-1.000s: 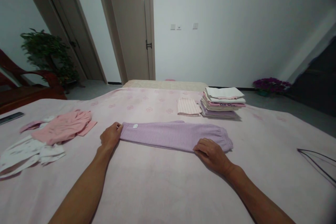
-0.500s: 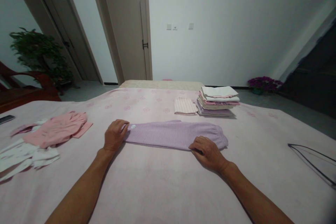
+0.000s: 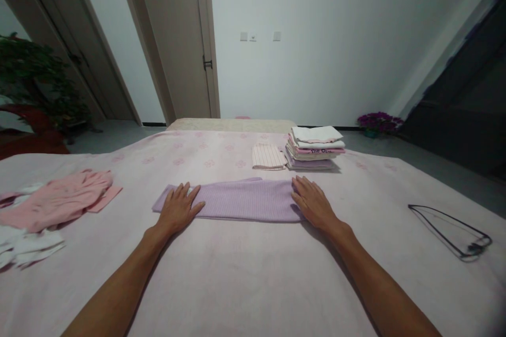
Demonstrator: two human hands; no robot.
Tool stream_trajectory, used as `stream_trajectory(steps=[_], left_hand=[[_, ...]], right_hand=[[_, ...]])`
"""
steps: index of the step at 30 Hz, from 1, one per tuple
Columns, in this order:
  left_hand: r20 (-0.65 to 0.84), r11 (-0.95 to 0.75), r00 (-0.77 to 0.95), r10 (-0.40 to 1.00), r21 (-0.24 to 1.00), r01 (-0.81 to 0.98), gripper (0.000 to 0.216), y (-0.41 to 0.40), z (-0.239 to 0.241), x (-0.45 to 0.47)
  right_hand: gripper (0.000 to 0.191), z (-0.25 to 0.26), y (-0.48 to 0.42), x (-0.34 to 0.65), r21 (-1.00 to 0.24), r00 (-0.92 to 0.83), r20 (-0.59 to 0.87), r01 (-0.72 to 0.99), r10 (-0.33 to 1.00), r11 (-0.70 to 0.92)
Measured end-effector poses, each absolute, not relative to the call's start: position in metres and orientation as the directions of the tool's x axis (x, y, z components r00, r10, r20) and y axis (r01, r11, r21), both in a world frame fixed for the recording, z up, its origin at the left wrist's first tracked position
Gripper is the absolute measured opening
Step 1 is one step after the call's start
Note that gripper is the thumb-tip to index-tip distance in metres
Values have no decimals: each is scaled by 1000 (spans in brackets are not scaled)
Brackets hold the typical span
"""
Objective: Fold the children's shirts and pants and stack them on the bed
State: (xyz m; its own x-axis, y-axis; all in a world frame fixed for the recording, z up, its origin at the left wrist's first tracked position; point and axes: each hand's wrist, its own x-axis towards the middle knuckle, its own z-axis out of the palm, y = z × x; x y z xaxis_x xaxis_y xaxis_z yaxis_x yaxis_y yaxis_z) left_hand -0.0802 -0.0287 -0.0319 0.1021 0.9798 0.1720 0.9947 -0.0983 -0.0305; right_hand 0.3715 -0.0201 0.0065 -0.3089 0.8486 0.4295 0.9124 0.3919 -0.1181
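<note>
A lilac ribbed garment [image 3: 245, 199], folded into a long strip, lies across the middle of the pink bedspread [image 3: 245, 274]. My left hand [image 3: 178, 209] rests flat on its left end, fingers spread. My right hand [image 3: 313, 201] lies flat over its right end with the fingers stretched out, hiding the cuffed end. Neither hand holds anything.
A stack of folded clothes [image 3: 315, 147] and a small striped folded piece [image 3: 269, 156] sit behind the garment. Loose pink clothing [image 3: 59, 201] and white clothing [image 3: 23, 242] lie at the left. A wire hanger [image 3: 450, 230] lies at the right. A potted plant [image 3: 35, 84] and doors stand beyond.
Both hands went from gripping the garment's ends to lying flat and open on it. The view shifted, so everything sits further left in the frame.
</note>
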Motion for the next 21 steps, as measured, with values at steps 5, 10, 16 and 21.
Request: stream_trajectory(steps=[5,10,16,21], left_hand=[[155,-86,91,984,-38,996,65,-27,-28,-82],[167,-49,60,984,-69,996,64,-27,-30,-93],[173,-7,14,985,-42,999,62,-28,-37,-103],[193,-7,12,981,-26,1000,61,-28,-37,-101]], right_hand=[[59,-19,-11,388,46,-266,239,964,934,263],[61,-27,-6,394,51,-260,215,966,942,255],[57,-24,-9,390,51,-220,259,975,941,214],[53,-10,-14,367,-4,-309,300,946,902,326]])
